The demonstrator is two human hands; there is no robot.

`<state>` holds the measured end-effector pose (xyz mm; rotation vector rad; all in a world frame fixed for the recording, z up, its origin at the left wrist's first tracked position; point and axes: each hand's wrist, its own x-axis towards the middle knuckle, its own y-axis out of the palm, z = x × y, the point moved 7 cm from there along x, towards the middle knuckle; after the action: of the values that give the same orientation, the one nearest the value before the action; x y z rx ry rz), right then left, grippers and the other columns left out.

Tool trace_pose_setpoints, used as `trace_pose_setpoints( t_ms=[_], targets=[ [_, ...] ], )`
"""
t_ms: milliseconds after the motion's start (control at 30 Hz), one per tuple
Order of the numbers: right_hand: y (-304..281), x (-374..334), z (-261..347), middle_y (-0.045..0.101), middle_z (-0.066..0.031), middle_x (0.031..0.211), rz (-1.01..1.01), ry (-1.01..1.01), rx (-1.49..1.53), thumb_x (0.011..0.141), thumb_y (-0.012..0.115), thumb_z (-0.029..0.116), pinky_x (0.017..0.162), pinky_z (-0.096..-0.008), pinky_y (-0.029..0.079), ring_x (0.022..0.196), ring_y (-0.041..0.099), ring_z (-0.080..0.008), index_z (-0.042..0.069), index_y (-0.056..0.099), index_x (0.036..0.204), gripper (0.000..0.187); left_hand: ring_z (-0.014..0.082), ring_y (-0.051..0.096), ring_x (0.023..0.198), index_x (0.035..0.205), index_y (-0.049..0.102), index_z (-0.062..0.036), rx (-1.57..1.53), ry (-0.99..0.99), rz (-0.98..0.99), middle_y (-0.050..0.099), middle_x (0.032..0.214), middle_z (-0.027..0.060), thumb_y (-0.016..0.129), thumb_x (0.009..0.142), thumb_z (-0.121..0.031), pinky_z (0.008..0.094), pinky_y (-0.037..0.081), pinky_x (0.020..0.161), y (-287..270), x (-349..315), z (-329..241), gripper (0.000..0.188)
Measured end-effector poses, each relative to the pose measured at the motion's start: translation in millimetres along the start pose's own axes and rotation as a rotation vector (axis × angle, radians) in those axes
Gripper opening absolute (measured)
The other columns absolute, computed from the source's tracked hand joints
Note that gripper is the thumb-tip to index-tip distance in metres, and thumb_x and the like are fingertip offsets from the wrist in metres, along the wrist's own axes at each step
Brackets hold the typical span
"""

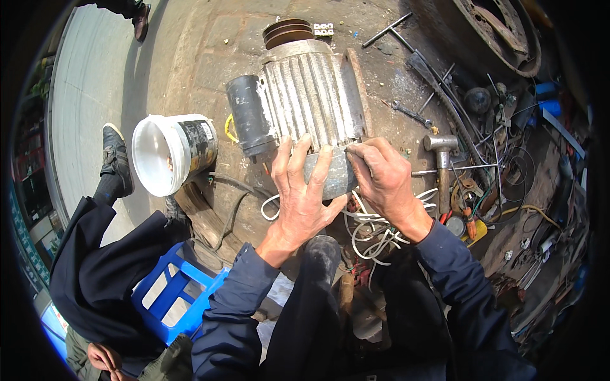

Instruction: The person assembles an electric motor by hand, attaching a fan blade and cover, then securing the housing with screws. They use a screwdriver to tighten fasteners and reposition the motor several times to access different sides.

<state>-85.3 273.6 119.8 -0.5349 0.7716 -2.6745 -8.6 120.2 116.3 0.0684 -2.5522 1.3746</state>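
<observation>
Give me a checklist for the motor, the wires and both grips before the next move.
1. Left grip on the motor: ok, fingers spread over its near end.
2. Right grip placed: ok, at the right side of that end; whether it pinches anything, cannot tell.
3. White wires clear of the grips: not ok, loose loops lie close by the right wrist.
4. Hammer out of the way: ok, apart on the right.
5. Power disconnected: cannot tell.

Left hand [293,193] spread on ribbed motor [306,95]; right hand [386,181] at end cover [340,173], grip unclear.
</observation>
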Motion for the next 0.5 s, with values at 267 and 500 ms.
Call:
trace_pose_setpoints(
  t_ms=[267,500],
  targets=[
    [-3.2,9.6,9.3,0.067,-0.0134,0.091,0.112,-0.064,-0.074,0.088,0.081,-0.003,0.068,-0.0419,0.057,0.079,0.071,-0.0341,0.002,0.074,0.109,0.023,0.0558,0.032,0.152,0.157,0.052,-0.0091,0.008,-0.008,-0.007,0.039,0.162,0.0275,0.095,0.069,-0.024,0.0642,0.030,0.123,-1.4,0.2,-1.4,0.099],
    [2.0,26.5,25.4,0.059,-0.0162,0.087,0.275,-0.147,-0.262,0.076,0.071,-0.001,0.071,-0.0479,0.056,0.082,0.067,-0.0383,-0.001,0.060,0.089,0.017,0.0517,0.029,0.153,0.160,0.051,-0.0138,-0.022,-0.013,-0.047,0.037,0.165,0.0218,0.097,0.064,-0.021,0.0648,0.030,0.122,-1.8,1.6,-1.8,0.106]
  ],
)
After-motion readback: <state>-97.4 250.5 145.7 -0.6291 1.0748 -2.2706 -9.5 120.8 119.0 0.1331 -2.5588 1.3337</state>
